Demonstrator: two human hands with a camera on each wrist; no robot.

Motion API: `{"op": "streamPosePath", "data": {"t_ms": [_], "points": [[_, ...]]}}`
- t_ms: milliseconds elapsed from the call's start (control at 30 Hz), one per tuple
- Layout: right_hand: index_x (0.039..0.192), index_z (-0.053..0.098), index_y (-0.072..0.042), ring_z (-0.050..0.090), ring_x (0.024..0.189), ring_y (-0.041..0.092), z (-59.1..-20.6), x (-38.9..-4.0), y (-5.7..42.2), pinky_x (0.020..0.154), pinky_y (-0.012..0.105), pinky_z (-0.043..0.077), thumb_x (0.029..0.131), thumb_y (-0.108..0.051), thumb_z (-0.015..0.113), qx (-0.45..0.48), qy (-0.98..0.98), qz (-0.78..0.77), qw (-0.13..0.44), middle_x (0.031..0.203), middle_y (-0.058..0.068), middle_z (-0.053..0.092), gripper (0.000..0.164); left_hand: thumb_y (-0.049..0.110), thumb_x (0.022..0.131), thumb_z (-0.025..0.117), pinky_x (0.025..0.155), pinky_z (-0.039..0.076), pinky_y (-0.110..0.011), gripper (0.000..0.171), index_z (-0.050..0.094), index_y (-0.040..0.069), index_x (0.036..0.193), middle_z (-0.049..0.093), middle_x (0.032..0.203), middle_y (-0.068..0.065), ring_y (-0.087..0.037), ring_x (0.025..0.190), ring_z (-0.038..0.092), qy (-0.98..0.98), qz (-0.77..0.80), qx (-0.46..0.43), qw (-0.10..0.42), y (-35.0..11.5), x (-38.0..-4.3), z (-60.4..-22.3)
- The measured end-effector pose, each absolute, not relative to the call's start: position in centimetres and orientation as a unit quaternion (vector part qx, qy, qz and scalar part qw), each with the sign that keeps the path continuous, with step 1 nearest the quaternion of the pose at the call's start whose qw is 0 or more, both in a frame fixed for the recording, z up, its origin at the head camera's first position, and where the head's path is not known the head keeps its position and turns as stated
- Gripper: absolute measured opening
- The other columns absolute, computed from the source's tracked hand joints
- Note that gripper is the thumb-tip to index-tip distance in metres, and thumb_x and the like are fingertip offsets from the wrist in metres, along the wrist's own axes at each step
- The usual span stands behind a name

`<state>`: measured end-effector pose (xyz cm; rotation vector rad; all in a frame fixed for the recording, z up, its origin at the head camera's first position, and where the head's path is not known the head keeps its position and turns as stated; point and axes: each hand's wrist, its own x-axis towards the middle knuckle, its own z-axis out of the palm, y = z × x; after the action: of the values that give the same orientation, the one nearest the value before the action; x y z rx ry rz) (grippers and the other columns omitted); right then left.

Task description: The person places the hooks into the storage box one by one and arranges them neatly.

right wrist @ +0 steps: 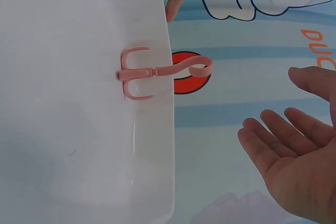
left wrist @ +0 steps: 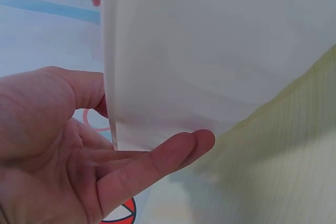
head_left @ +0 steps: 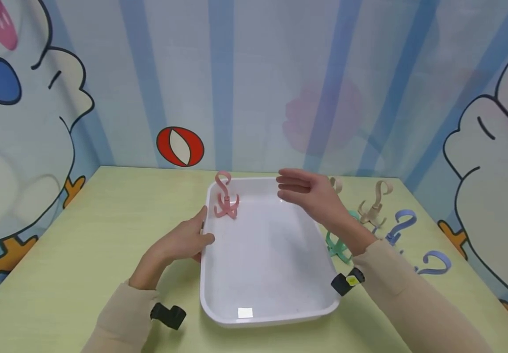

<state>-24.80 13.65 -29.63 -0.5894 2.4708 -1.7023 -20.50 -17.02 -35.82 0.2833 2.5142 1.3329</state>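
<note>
A white rectangular tray [head_left: 267, 282] is in front of me, its left rim held by my left hand [head_left: 185, 239]. The thumb lies over the rim and the fingers are on the outer side, as the left wrist view shows against the tray's outer wall [left wrist: 220, 51]. At the tray's far left corner stands a pink hanger hook [head_left: 226, 207] with several curved prongs at its base and its hooked top upward. My right hand [head_left: 313, 193] is raised over the far right corner, fingers extended and holding nothing. In the right wrist view, the pink hook [right wrist: 137, 73] is apart from that hand.
To the tray's right, partly behind my right arm, are several similar hooks: green [head_left: 337, 246], beige [head_left: 372, 213] and blue [head_left: 393, 236]. Another blue hook [head_left: 437, 264] is nearer me. A patterned cloth wall [head_left: 254, 98] rises behind the pale green table [head_left: 104, 235].
</note>
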Motion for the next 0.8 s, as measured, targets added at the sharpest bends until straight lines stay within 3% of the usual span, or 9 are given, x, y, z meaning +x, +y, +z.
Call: {"op": "streamPosePath", "data": {"t_ms": [333,600,733,800], "points": [[0.152,0.057,-0.011,0.064,0.135,0.026,-29.7,-22.5,16.2,0.1,0.021,0.058,0.101,-0.019,0.072,-0.177,0.811,-0.557,0.001,0.148,0.014,0.064,0.054,0.01,0.101,0.058,0.069,0.068,-0.041,0.083,0.011,0.01,0.169,0.053,0.148,-0.028,-0.029,0.094,0.076,0.869,0.463,0.1,0.143,-17.0,-20.5,-35.9],[0.15,0.058,-0.007,0.07,0.122,0.004,-30.8,-21.3,17.6,0.098,0.019,0.058,0.101,-0.018,0.072,-0.172,0.808,-0.563,-0.009,0.147,0.018,0.064,0.053,0.012,0.101,0.058,0.07,0.068,-0.04,0.085,0.008,0.011,0.17,0.05,0.151,-0.027,-0.028,0.095,0.075,0.873,0.456,0.095,0.147,-17.1,-20.5,-35.9],[0.15,0.057,-0.006,0.069,0.123,0.004,-30.9,-20.8,18.1,0.099,0.019,0.058,0.101,-0.018,0.072,-0.172,0.803,-0.571,-0.025,0.147,0.02,0.063,0.053,0.012,0.101,0.059,0.07,0.068,-0.04,0.086,0.008,0.012,0.17,0.05,0.152,-0.027,-0.028,0.096,0.075,0.875,0.452,0.092,0.148,-17.0,-20.5,-35.9],[0.15,0.058,-0.006,0.069,0.124,0.004,-30.8,-20.7,18.4,0.099,0.018,0.057,0.101,-0.02,0.072,-0.17,0.802,-0.572,-0.036,0.146,0.015,0.065,0.053,0.012,0.101,0.059,0.07,0.068,-0.04,0.086,0.007,0.012,0.17,0.05,0.151,-0.027,-0.029,0.096,0.075,0.875,0.452,0.091,0.148,-17.0,-20.5,-35.9]]}}
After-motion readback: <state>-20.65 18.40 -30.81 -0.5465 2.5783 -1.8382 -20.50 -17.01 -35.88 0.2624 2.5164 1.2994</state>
